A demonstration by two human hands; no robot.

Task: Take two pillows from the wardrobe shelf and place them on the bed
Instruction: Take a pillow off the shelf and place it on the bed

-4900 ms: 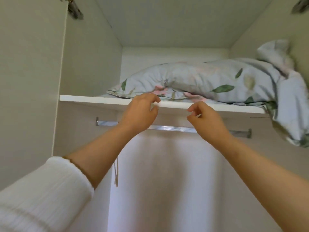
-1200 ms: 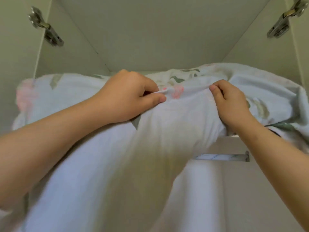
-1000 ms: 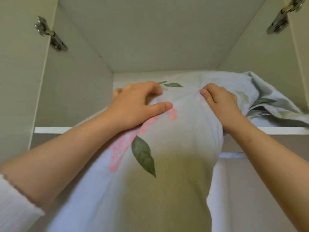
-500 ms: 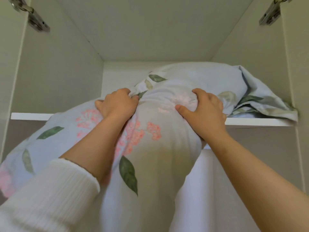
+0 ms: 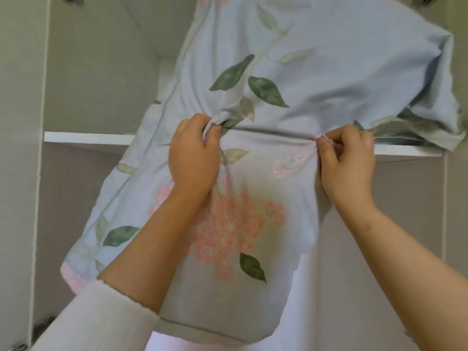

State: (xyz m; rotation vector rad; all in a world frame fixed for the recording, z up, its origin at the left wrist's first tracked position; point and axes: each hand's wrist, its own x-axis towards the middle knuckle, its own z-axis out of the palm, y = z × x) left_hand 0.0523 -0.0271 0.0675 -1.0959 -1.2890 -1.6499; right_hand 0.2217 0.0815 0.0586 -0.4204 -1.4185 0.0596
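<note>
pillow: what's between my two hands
Only a taut fold of the floral pillow, pinched by the left hand and right hand, spans that gap in the head view.

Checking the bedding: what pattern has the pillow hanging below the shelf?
Pale blue pillow with green leaves and pink flowers; head view.

1. The single view comes from a wide-angle camera worn on the person's head.
2. It faces forward and tilts upward into the open pale grey wardrobe [image 5: 96,72]. It catches the white shelf board [image 5: 86,137] from slightly below, with the board's front edge crossing mid-frame.
3. It sits close. Both forearms enter from the lower corners, and the left hand [image 5: 193,160] and right hand [image 5: 347,165] lie near the centre. The pale blue floral pillow [image 5: 329,72] fills most of the picture.
4. The wardrobe's side walls frame the left and right edges.
</note>
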